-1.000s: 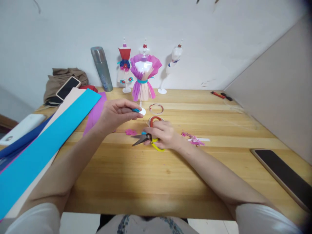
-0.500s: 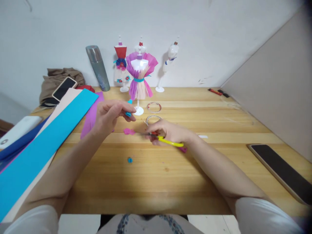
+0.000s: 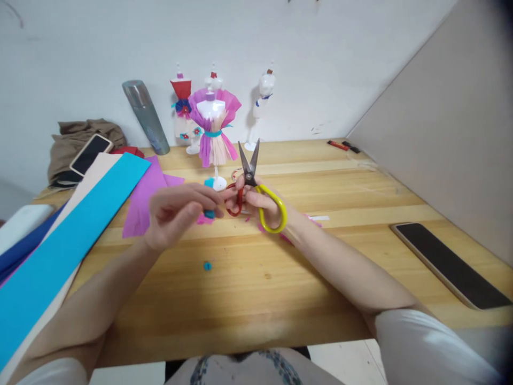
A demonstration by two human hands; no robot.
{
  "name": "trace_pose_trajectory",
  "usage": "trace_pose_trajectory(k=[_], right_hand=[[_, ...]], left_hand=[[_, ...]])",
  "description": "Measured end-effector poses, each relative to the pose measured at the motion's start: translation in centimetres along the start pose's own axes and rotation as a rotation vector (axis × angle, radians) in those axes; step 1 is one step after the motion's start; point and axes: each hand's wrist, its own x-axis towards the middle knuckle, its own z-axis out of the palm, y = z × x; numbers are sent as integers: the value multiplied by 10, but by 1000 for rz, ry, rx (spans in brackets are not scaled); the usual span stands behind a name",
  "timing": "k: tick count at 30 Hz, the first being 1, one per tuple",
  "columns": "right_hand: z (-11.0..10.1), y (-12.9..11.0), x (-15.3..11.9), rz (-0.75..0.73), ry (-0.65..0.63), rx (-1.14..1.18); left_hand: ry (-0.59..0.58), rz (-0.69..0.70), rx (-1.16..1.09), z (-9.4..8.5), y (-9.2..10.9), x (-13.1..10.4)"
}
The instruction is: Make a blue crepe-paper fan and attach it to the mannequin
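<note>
My left hand (image 3: 174, 214) is closed, its fingers held together on a small blue paper piece (image 3: 209, 214), which shows above and below the fingertips. My right hand (image 3: 264, 203) grips a pair of scissors (image 3: 249, 174) with one yellow and one red handle. The blades point up and are spread apart. Both hands' fingertips come close together near the red handle; whether they touch I cannot tell. Pink paper (image 3: 205, 220) lies partly hidden below the left fingertips. A small blue scrap (image 3: 207, 266) rests on the table nearer to me.
Behind the hands stand a mini mannequin in a purple dress (image 3: 212, 128) and several others. Left lie a blue paper strip (image 3: 76, 251), purple paper (image 3: 144, 200) and a phone (image 3: 92, 155) near a tilted thermos (image 3: 146, 117). Another phone (image 3: 449, 264) is at right.
The scissors have swung from pointing left to pointing upward, blades apart. My hands have come together, the left turning its palm more toward me. The view has shifted slightly right.
</note>
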Motion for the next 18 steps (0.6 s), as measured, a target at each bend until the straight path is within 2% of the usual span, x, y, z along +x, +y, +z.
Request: trace_pose_trajectory(k=[2, 4, 9, 12, 16, 17, 18], right_hand=[[7, -2, -1, 15, -22, 31], [15, -8, -5, 64, -61, 20], [21, -20, -11, 98, -128, -67], [18, -18, -10, 61, -153, -112], [15, -16, -8, 26, -182, -159], [15, -17, -8, 18, -179, -182], [15, -17, -9, 14, -168, -208]], left_hand=[[-135, 152, 16, 7, 4, -1], [-220, 299, 43, 14, 6, -1], [-283, 473, 185, 23, 3, -1], [-290, 522, 274, 22, 3, -1], [-382, 526, 296, 22, 4, -1], [-394, 498, 266, 22, 4, -2], [-359, 404, 226, 23, 3, -3]])
